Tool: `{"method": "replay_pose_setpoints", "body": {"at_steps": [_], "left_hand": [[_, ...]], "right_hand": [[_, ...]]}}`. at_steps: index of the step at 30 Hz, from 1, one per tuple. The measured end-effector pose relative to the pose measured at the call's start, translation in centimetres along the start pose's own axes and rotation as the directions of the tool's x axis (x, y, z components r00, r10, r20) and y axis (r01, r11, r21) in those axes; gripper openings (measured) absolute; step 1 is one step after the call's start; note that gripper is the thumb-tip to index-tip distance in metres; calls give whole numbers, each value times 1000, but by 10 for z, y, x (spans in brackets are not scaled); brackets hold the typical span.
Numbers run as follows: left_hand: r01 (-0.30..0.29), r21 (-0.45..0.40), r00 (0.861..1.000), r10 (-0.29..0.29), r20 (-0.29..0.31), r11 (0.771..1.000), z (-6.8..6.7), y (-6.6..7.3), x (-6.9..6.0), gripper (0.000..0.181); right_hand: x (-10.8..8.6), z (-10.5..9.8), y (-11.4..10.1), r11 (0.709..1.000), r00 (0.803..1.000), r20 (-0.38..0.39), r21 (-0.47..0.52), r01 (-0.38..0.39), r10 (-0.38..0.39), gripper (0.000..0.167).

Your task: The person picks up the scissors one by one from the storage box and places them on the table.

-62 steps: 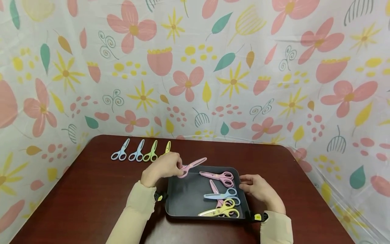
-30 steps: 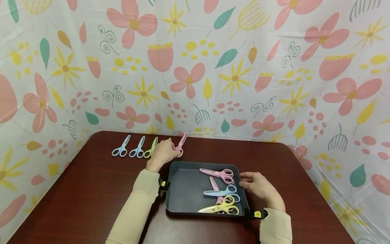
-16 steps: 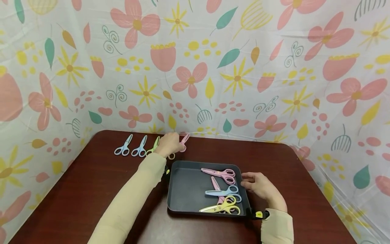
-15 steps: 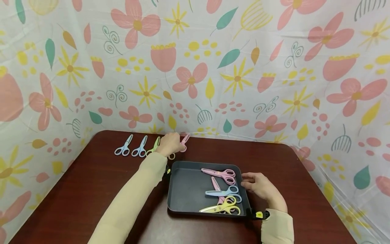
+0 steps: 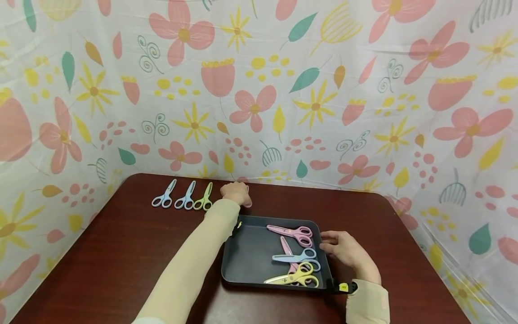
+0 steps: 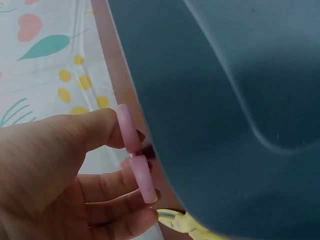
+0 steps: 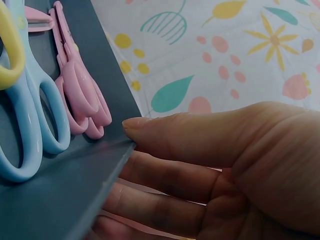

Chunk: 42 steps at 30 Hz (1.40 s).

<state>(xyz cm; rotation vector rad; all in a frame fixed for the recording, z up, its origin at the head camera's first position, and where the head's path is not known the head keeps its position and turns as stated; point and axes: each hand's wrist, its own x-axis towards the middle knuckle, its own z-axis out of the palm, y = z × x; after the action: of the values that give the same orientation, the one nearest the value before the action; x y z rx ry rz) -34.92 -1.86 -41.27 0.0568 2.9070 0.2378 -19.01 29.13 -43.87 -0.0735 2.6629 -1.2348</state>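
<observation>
In the head view the left hand (image 5: pixel 235 193) is at the table's back edge, over pink scissors (image 5: pixel 248 203) that it mostly hides. The left wrist view shows that hand (image 6: pixel 55 165) with thumb and fingers on the two pink handle loops (image 6: pixel 130 131); the blades are hidden. Yellow scissors (image 6: pixel 187 223) lie beside its fingertips. The right hand (image 5: pixel 351 253) is at the right side of a dark grey tray (image 5: pixel 247 258). In the right wrist view the right hand (image 7: pixel 215 165) grips the tray edge (image 7: pixel 111 172), thumb on the rim and fingers behind it.
Left of the left hand stand in a row two blue scissors (image 5: pixel 163 198) (image 5: pixel 186 199) and green ones (image 5: pixel 204 200). The tray's right half holds pink (image 5: pixel 297 233), blue (image 5: pixel 297 257) and yellow scissors (image 5: pixel 295 276). A floral curtain (image 5: pixel 259 90) hangs behind the table.
The left hand carried pink scissors from above the tray to the back row, right of the yellow ones, then shifted slightly right. The right hand stayed at the tray.
</observation>
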Motion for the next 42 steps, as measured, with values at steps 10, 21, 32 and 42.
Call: {"method": "replay_pose_setpoints", "body": {"at_steps": [10, 21, 32, 42], "left_hand": [[50, -20, 999, -51, -4, 999, 12, 5, -4, 27], [43, 39, 999, -44, 20, 998, 18, 8, -2, 47], [33, -13, 999, -33, 14, 999, 21, 2, 2, 25], [29, -36, 999, -29, 14, 999, 23, 0, 6, 26]], "right_hand": [[-1, 0, -2, 1000, 1000, -1, -5, -7, 7, 40], [-1, 0, -2, 1000, 1000, -10, -12, -14, 14, 39], [-2, 1, -2, 1000, 1000, -15, -15, -5, 5, 39], [-1, 1, -1, 1000, 1000, -18, -5, 1, -1, 38]]}}
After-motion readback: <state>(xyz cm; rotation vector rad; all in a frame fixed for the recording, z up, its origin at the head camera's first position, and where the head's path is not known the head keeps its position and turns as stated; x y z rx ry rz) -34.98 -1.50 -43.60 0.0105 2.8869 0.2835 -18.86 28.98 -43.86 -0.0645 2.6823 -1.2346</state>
